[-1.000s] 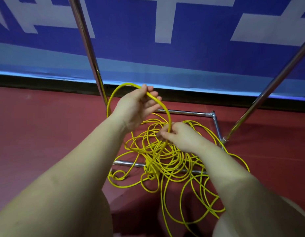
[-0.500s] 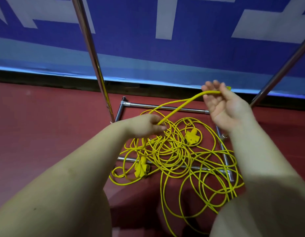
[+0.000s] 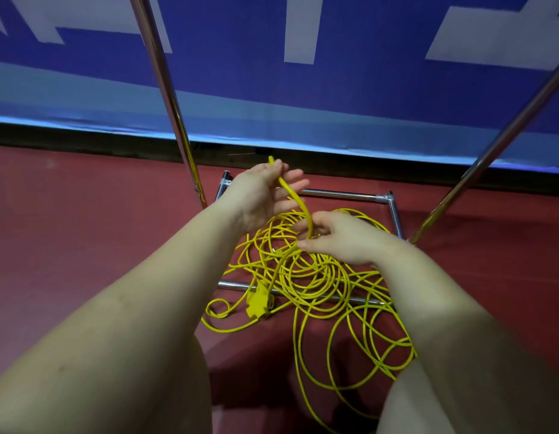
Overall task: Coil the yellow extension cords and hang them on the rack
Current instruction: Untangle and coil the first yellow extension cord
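Observation:
A tangled heap of yellow extension cord (image 3: 315,277) lies on the red floor over the base of a chrome rack (image 3: 341,194). My left hand (image 3: 262,195) is raised above the heap and grips a length of the cord, palm turned right. That length curves down to my right hand (image 3: 337,238), which pinches it just above the pile. A yellow socket block (image 3: 259,303) hangs from the cord below my hands, by the rack's front bar.
Two chrome uprights (image 3: 175,120) (image 3: 491,151) of the rack rise at left and right. A blue and white banner (image 3: 303,73) covers the wall behind. My knees are at the bottom of the view, with loops of cord trailing between them.
My right hand dropped from high on the right back to the pile. My left hand rose from the heap, lifting the cord, and the socket block came off the floor.

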Demonstrator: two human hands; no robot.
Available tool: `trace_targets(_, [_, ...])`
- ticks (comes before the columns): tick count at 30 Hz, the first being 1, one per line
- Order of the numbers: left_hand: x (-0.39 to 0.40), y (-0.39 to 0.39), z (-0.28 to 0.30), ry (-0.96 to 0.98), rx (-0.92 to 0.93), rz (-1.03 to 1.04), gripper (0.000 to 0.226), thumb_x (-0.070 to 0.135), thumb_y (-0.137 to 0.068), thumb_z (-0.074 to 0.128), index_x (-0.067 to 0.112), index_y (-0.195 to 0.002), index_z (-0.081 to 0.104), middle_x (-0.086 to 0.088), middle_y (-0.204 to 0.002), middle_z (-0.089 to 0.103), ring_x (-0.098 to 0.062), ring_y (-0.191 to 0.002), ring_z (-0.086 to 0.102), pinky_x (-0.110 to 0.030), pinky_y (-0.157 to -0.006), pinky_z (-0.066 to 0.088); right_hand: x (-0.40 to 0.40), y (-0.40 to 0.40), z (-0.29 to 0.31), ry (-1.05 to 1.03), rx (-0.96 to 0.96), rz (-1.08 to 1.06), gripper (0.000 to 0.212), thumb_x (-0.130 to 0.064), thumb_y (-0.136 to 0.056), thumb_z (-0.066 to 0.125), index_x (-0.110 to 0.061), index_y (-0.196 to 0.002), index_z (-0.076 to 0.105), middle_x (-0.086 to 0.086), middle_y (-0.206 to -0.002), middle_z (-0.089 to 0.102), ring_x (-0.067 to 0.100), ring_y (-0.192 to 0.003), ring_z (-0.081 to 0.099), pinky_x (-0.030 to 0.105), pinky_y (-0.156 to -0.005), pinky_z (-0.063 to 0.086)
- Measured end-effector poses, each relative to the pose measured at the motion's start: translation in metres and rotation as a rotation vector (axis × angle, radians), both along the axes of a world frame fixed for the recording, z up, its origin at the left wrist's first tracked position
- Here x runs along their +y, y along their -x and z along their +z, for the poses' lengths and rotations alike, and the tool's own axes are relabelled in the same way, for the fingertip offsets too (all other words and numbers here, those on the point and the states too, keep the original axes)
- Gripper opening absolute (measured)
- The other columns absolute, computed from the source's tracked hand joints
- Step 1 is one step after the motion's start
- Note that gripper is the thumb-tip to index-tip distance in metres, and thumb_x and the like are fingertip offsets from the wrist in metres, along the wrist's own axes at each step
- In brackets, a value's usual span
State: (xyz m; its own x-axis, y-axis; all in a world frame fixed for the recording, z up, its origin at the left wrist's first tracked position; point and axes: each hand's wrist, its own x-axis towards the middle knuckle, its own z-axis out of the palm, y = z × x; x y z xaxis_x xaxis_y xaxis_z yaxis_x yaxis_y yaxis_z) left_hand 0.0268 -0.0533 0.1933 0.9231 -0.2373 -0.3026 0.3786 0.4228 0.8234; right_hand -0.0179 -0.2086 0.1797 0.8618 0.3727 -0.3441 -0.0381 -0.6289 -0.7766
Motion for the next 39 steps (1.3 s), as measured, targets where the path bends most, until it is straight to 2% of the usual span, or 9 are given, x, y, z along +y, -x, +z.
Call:
trace_targets(4, [0.003,-0.004,0.002,0.044,-0.021,0.024,0.019,0.026,-0.101,0.039,0.015,-0.094,0.053,-0.002,-0.088,0.069,-0.010,-0.071,0.071,-0.027,-0.061,0.058,0.001,-0.002,0.009,-0.157,-0.044,-0.046,0.015,-0.007,-0.095,0.049,-0.018,-0.091,0.058,-0.001,-0.086,0.066,-0.003,-0.064,0.063,0.016,-0.070,0.051])
trace_targets(8, [0.000,0.004,-0.005,-0.256,-0.212,-0.307,0.018,0.026,-0.100,0.041,0.021,-0.109,0.056,0.003,-0.100,0.070,-0.017,-0.098,0.065,-0.035,-0.096,0.046,-0.013,-0.008,0.030,-0.354,-0.122,-0.249,0.021,-0.014,-0.099,0.041,-0.023,-0.088,0.056,-0.010,-0.066,0.069,0.002,-0.057,0.065,0.015,-0.059,0.048])
trace_targets(13, [-0.008,0.017,-0.014,-0.673,-0.440,-0.770,0.017,0.012,-0.097,0.048,0.018,-0.106,0.061,0.006,-0.101,0.067,0.001,-0.092,0.060,-0.013,-0.079,0.043,-0.031,-0.013,0.048,-0.795,-0.073,-0.562,0.022,-0.018,-0.101,0.035,-0.018,-0.092,0.055,-0.009,-0.057,0.066,0.007,-0.052,0.064,0.020,-0.057,0.053])
trace_targets(18, [-0.005,0.011,-0.026,-0.857,-0.462,-0.680,0.023,0.007,-0.098,0.046,0.024,-0.089,0.059,0.011,-0.085,0.067,-0.019,-0.085,0.057,-0.039,-0.079,0.045,-0.041,-0.020,0.046,-1.056,-0.022,-0.719,0.022,-0.028,-0.101,0.035,-0.019,-0.102,0.055,-0.007,-0.079,0.073,0.010,-0.070,0.070,0.024,-0.065,0.055])
trace_targets(20, [-0.004,0.008,-0.022,-0.722,-0.384,-0.509,0.025,0.004,-0.099,0.041,0.019,-0.086,0.056,0.002,-0.084,0.065,-0.014,-0.081,0.060,-0.038,-0.081,0.049,-0.040,-0.020,0.043,-0.984,-0.008,-0.673,0.021,-0.030,-0.099,0.039,-0.018,-0.111,0.051,0.000,-0.095,0.070,0.015,-0.083,0.070,0.027,-0.072,0.056])
trace_targets(24, [-0.004,0.002,-0.009,-0.399,-0.222,-0.204,0.022,0.006,-0.101,0.038,0.016,-0.088,0.053,-0.001,-0.084,0.066,-0.008,-0.071,0.066,-0.028,-0.070,0.054,-0.023,-0.008,0.018,-0.204,-0.005,-0.251,0.046,-0.023,-0.088,0.060,-0.013,-0.131,0.048,0.002,-0.116,0.061,0.012,-0.105,0.060,0.032,-0.094,0.047])
trace_targets(27, [-0.001,0.000,-0.005,-0.254,-0.160,-0.082,0.019,0.008,-0.101,0.038,0.015,-0.092,0.054,0.000,-0.085,0.068,-0.006,-0.067,0.069,-0.022,-0.059,0.054,-0.003,-0.003,-0.004,0.045,0.034,-0.081,0.056,-0.021,-0.084,0.068,-0.008,-0.133,0.046,0.010,-0.126,0.058,0.017,-0.115,0.057,0.034,-0.103,0.044])
trace_targets(36, [0.007,-0.002,0.012,0.030,-0.130,-0.012,0.016,0.014,-0.100,0.040,0.012,-0.099,0.056,0.000,-0.084,0.073,-0.012,-0.078,0.071,-0.023,-0.067,0.058,0.013,-0.008,-0.004,-0.144,-0.146,-0.224,0.004,-0.018,-0.094,0.054,-0.017,-0.091,0.051,0.015,-0.094,0.069,0.021,-0.073,0.065,0.034,-0.071,0.054])
trace_targets(39, [0.011,-0.002,0.002,-0.169,-0.196,-0.105,0.018,0.020,-0.099,0.043,0.014,-0.113,0.054,-0.002,-0.103,0.067,-0.013,-0.090,0.065,-0.026,-0.083,0.051,0.005,-0.013,0.011,-0.373,-0.061,-0.400,0.014,-0.018,-0.098,0.047,-0.015,-0.084,0.047,0.012,-0.083,0.068,0.010,-0.058,0.067,0.020,-0.056,0.054])
